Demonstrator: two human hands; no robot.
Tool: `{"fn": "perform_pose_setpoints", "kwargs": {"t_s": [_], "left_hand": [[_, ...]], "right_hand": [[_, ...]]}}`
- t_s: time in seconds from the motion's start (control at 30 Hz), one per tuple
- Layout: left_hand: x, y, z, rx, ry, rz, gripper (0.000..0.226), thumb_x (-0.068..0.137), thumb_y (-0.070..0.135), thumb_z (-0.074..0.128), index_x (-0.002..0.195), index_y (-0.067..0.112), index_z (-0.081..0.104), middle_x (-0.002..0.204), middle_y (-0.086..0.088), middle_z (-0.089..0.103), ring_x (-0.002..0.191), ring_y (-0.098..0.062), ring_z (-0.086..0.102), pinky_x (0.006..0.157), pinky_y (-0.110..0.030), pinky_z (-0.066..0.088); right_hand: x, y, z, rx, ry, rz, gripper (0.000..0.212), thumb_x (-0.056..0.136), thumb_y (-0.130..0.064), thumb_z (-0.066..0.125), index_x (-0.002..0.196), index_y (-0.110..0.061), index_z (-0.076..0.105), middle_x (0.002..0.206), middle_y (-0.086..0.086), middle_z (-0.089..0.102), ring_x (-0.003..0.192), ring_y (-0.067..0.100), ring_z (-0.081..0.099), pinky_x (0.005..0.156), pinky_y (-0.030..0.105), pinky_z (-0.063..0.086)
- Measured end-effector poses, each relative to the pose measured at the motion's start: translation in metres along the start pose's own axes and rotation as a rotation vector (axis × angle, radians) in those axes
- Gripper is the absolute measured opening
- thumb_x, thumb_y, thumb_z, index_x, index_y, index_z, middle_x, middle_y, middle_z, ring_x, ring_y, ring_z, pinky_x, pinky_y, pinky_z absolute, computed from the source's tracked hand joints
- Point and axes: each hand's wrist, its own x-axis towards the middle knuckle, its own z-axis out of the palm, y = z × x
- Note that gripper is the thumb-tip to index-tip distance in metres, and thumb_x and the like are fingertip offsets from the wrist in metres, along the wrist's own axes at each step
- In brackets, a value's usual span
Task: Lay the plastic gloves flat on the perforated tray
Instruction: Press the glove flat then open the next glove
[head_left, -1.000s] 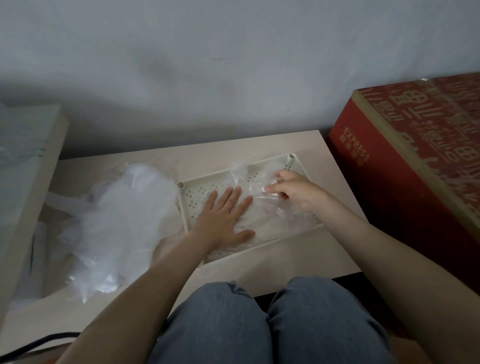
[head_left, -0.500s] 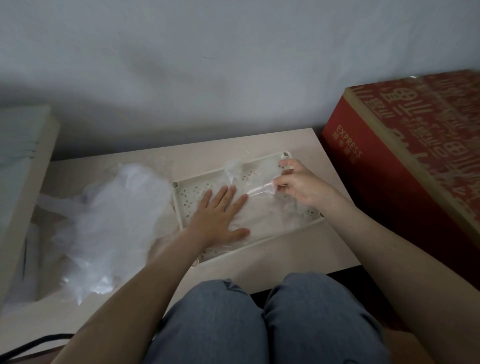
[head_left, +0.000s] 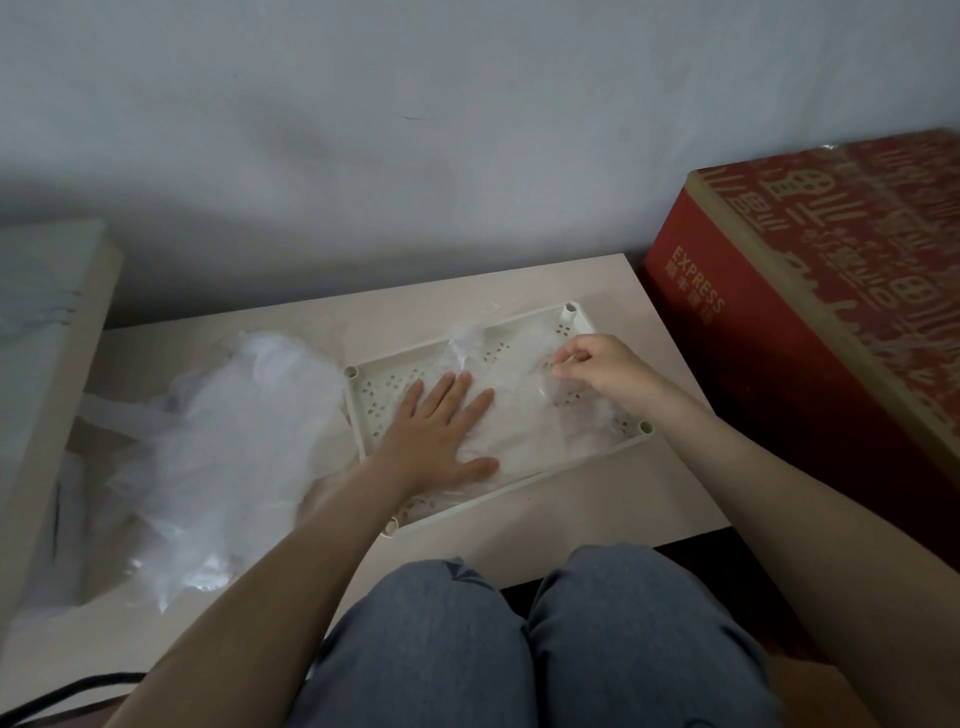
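Plastic gloves (head_left: 530, 426), thin and clear, are lying in the cream rectangular perforated tray (head_left: 521, 480). The left hand (head_left: 436, 431) is pressing them flat, fingers straight; the right hand (head_left: 597, 364) is pinching the film near the far right corner.

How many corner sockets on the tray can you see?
4 sockets, one at each corner of the tray: far right, far left, near right, and near left beside the left forearm. None appears hidden.
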Motion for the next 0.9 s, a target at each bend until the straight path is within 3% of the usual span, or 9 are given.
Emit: {"fn": "perform_pose_setpoints", "kwargs": {"t_s": [0.13,0.2,0.27,0.4,0.5,0.6,0.7,0.8,0.9], "left_hand": [[0.001,-0.001,0.001,-0.005,0.005,0.011,0.093,0.064,0.087,-0.012,0.141,0.037,-0.029,0.156,-0.003,-0.027,0.144,-0.020,-0.024,0.113,-0.043,-0.018],[0.001,-0.001,0.001,-0.012,-0.004,0.013,0.096,0.061,0.088,-0.016,0.141,0.037,-0.029,0.156,-0.003,-0.027,0.144,-0.020,-0.024,0.113,-0.043,-0.018],[0.001,-0.001,-0.001,-0.007,-0.006,0.015,0.097,0.061,0.088,-0.016,0.142,0.036,-0.028,0.155,-0.002,-0.028,0.144,-0.020,-0.024,0.114,-0.043,-0.018],[0.001,-0.002,-0.001,-0.003,-0.010,0.020,0.098,0.061,0.088,-0.016,0.142,0.035,-0.029,0.150,-0.001,-0.033,0.144,-0.021,-0.025,0.113,-0.044,-0.018],[0.001,-0.002,-0.001,-0.003,-0.013,0.020,0.098,0.058,0.089,-0.019,0.140,0.036,-0.032,0.150,-0.001,-0.034,0.144,-0.020,-0.025,0.113,-0.043,-0.019],[0.002,-0.002,-0.002,-0.020,-0.029,0.022,0.100,0.055,0.090,-0.021,0.138,0.037,-0.033,0.147,0.000,-0.036,0.143,-0.019,-0.026,0.112,-0.042,-0.020],[0.002,-0.002,-0.002,-0.026,-0.040,0.019,0.099,0.055,0.091,-0.017,0.137,0.036,-0.035,0.146,0.001,-0.038,0.143,-0.019,-0.027,0.112,-0.043,-0.021],[0.001,0.000,-0.003,-0.043,-0.035,0.003,0.096,0.061,0.089,-0.008,0.134,0.035,-0.038,0.146,0.002,-0.038,0.142,-0.018,-0.028,0.112,-0.044,-0.021],[0.001,0.001,-0.004,-0.039,-0.041,0.005,0.099,0.057,0.091,-0.013,0.135,0.034,-0.038,0.146,0.001,-0.038,0.141,-0.018,-0.030,0.111,-0.045,-0.022]], "right_hand": [[0.002,0.000,0.003,-0.220,0.116,-0.059,0.018,0.085,-0.017,0.065,0.084,0.001,0.068,0.083,0.008,0.066,0.079,0.019,0.059,0.069,0.027,0.044],[0.003,0.000,0.003,-0.291,0.152,-0.092,0.028,0.082,-0.019,0.067,0.071,0.007,0.062,0.071,0.013,0.059,0.074,0.021,0.053,0.060,0.024,0.038],[0.003,-0.002,-0.001,-0.247,0.133,-0.079,0.035,0.081,-0.023,0.068,0.067,0.007,0.055,0.064,0.005,0.046,0.067,0.016,0.046,0.053,0.021,0.033],[-0.002,-0.004,-0.013,-0.181,0.119,-0.021,0.030,0.083,-0.020,0.065,0.067,-0.016,0.040,0.068,-0.005,0.043,0.061,0.010,0.040,0.056,0.025,0.032],[-0.002,0.000,-0.017,-0.175,0.237,-0.087,0.025,0.083,-0.012,0.063,0.071,-0.016,0.041,0.071,-0.005,0.045,0.064,0.012,0.041,0.056,0.023,0.032],[0.000,0.004,-0.017,-0.205,0.315,-0.125,0.015,0.085,-0.013,0.064,0.094,-0.010,0.053,0.091,0.000,0.053,0.081,0.014,0.050,0.059,0.016,0.035],[-0.006,0.003,-0.016,-0.170,0.156,-0.099,0.025,0.084,-0.017,0.066,0.106,-0.014,0.055,0.092,-0.002,0.056,0.080,0.012,0.053,0.061,0.016,0.038],[-0.017,0.003,-0.014,-0.239,-0.090,-0.073,0.015,0.082,-0.025,0.070,0.090,-0.015,0.062,0.080,-0.007,0.061,0.076,0.012,0.057,0.063,0.021,0.041],[-0.025,-0.001,-0.019,-0.336,-0.264,-0.010,0.026,0.086,-0.040,0.067,0.074,-0.017,0.062,0.069,-0.008,0.058,0.063,0.008,0.053,0.047,0.012,0.035]]}}
